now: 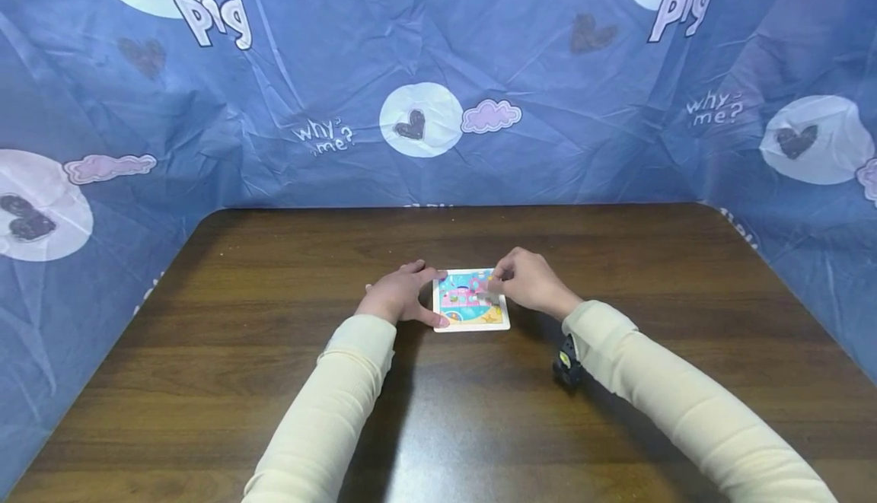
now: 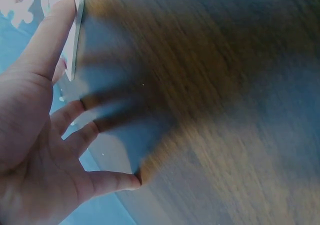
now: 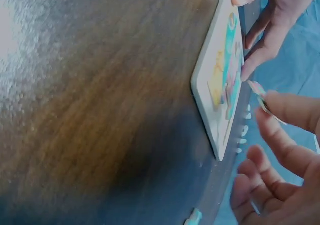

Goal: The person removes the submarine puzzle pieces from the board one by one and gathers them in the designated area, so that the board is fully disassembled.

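Observation:
A jigsaw board (image 1: 473, 328) with a white border and a bright blue, pink and yellow picture lies flat on the brown table. My left hand (image 1: 400, 295) spreads along its left side, thumb on the near corner and index finger on the far corner. In the left wrist view the other fingers (image 2: 75, 115) stretch out beyond the board. My right hand (image 1: 530, 282) is over the board's far right part and pinches a jigsaw piece (image 3: 258, 91) between thumb and index finger. The knobbed outline of that piece (image 2: 21, 12) shows in the left wrist view.
A small teal piece (image 3: 194, 217) lies on the table, low in the right wrist view. The wooden table (image 1: 452, 419) reaches back to a blue printed cloth (image 1: 425, 46) that hangs behind and at both sides. A black device (image 1: 567, 366) sits at the right wrist.

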`<state>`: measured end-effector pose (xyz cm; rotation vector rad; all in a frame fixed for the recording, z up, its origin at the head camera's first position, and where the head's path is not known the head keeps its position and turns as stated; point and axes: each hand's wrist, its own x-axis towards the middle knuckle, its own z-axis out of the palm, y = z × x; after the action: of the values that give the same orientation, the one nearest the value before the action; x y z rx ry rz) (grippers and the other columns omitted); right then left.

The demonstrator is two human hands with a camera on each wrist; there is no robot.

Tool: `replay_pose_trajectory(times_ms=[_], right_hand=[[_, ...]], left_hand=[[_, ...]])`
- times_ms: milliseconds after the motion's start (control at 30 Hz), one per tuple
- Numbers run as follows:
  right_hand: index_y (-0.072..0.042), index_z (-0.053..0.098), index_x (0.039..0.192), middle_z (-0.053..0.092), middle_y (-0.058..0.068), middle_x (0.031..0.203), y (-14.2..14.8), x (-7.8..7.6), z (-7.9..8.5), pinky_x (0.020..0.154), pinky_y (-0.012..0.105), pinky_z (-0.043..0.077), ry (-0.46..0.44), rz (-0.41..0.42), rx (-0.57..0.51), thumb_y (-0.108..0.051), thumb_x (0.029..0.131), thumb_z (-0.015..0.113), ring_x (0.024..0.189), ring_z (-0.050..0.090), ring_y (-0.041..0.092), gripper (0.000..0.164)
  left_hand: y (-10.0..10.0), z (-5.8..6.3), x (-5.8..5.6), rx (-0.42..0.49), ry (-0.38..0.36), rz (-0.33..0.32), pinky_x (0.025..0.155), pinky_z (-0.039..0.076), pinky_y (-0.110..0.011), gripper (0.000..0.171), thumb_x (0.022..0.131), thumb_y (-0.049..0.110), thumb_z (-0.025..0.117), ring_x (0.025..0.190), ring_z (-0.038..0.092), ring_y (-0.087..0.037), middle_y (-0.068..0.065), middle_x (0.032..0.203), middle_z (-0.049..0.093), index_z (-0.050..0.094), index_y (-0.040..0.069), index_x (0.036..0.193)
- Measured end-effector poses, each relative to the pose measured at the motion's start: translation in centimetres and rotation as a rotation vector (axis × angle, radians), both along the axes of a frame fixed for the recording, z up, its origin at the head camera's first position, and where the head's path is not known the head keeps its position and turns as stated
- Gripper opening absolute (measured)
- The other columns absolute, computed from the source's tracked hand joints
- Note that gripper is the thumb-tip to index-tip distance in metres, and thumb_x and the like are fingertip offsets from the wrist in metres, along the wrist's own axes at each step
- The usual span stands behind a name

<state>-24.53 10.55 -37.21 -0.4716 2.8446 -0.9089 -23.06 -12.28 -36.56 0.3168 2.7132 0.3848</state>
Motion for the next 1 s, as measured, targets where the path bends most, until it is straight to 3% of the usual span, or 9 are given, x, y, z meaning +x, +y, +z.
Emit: replay_pose_trajectory(times_ms=[133,267,433,533,633,800,1000], right_hand=[[-0.009,0.077,0.077,0.064,0.006,0.087,0.4,0.2,0.1,0.067,0.032,0.041,-0.047,0.025,0.037,-0.017,0.090,0.075,0.078,0.053,0.020,0.015],[-0.010,0.072,0.073,0.060,0.006,0.086,1.0,0.6,-0.1,0.068,0.035,0.042,0.018,0.023,0.151,-0.021,0.088,0.079,0.079,0.052,0.022,0.019],[-0.008,0.076,0.097,0.060,0.010,0.100,1.4,1.1,-0.2,0.078,0.046,0.051,0.111,0.031,0.291,-0.029,0.086,0.081,0.098,0.057,0.031,0.024],[-0.007,0.074,0.115,0.061,0.013,0.108,1.6,1.1,-0.3,0.085,0.050,0.051,0.134,0.069,0.288,-0.028,0.087,0.080,0.106,0.056,0.033,0.035],[-0.009,0.074,0.121,0.061,0.013,0.115,1.8,1.0,-0.5,0.092,0.051,0.050,0.122,0.131,0.254,-0.027,0.088,0.080,0.110,0.056,0.033,0.038],[-0.012,0.076,0.119,0.061,0.012,0.118,2.1,0.7,-0.6,0.096,0.052,0.048,0.102,0.208,0.232,-0.027,0.086,0.083,0.113,0.055,0.032,0.037],[-0.012,0.077,0.114,0.062,0.011,0.118,2.4,0.4,-0.6,0.095,0.050,0.049,0.102,0.226,0.214,-0.023,0.085,0.085,0.111,0.055,0.030,0.032]], left_hand=[[0.1,-0.1,0.0,0.002,-0.003,0.003,0.106,0.024,-0.079,0.087,0.083,0.044,0.084,0.152,0.024,-0.035,-0.012,0.168,0.022,0.041,0.027,0.157],[0.2,-0.1,0.0,0.004,-0.004,0.007,0.106,0.024,-0.079,0.087,0.083,0.044,0.084,0.152,0.024,-0.036,-0.011,0.168,0.021,0.041,0.028,0.157],[0.1,0.0,0.1,0.015,-0.008,0.011,0.107,0.023,-0.079,0.088,0.083,0.045,0.084,0.152,0.023,-0.036,-0.010,0.168,0.020,0.040,0.028,0.157],[0.1,0.1,0.2,0.021,-0.013,0.015,0.107,0.022,-0.079,0.089,0.083,0.045,0.084,0.153,0.022,-0.035,-0.010,0.169,0.020,0.039,0.029,0.157],[0.1,0.1,0.2,0.022,-0.020,0.019,0.108,0.021,-0.079,0.088,0.083,0.044,0.084,0.153,0.021,-0.035,-0.010,0.169,0.020,0.039,0.028,0.157],[0.0,0.1,0.2,0.026,-0.016,0.018,0.108,0.021,-0.079,0.087,0.083,0.043,0.084,0.152,0.022,-0.036,-0.011,0.168,0.020,0.040,0.027,0.157],[0.0,-0.1,0.1,0.025,-0.013,0.015,0.107,0.021,-0.079,0.087,0.083,0.043,0.084,0.152,0.024,-0.038,-0.011,0.168,0.021,0.040,0.027,0.157]])
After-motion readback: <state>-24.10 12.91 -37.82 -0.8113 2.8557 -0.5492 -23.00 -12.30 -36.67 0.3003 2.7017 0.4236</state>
